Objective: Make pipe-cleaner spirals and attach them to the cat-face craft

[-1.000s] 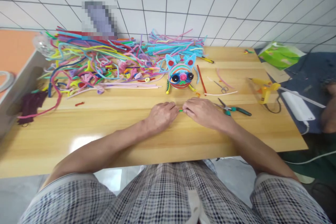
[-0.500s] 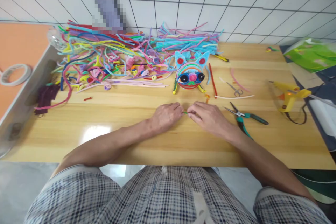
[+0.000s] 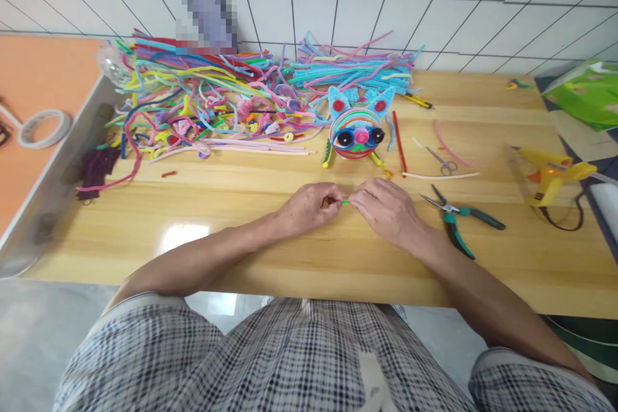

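- Gripping a tiny green strip [image 3: 345,201] in the left hand [image 3: 311,209] and right hand [image 3: 386,212], over the middle of the counter [image 3: 270,264].
- Pinching one end on the left, with thumb and forefinger curled round into a little loop.
- Pinching the other end on the right, with the back of the hand facing up and the fingers bent.
- Can only make out a short bit of green in the gap; can't tell how much more is tucked inside the fingers.
- Can see a toy [image 3: 360,138] just beyond the fingers, facing this way: fuzzy blue ears with red middles, big dark eyes, pink nose, yellow-tipped legs.
- Seeing an orange scrap [image 3: 387,174] too, between the toy and the knuckles on the right.
- Looking right of the toy: a straight red stem [image 3: 400,145], a long pale stem [image 3: 440,175] by its near end, a curved pink stem [image 3: 451,147] farther back.
- Spotting small scissors [image 3: 441,161] near the pale one, then pliers [image 3: 449,208] with jaws spread, near the right forearm.
- Also seeing a yellow glue gun [image 3: 548,174] well off to the right.
- Looking left: a huge messy heap [image 3: 193,90] of pipe cleaners in loads of colours, plus a mostly blue bundle [image 3: 357,74] behind the toy.
- Noticing a maroon cloth [image 3: 99,170] down at the left end.
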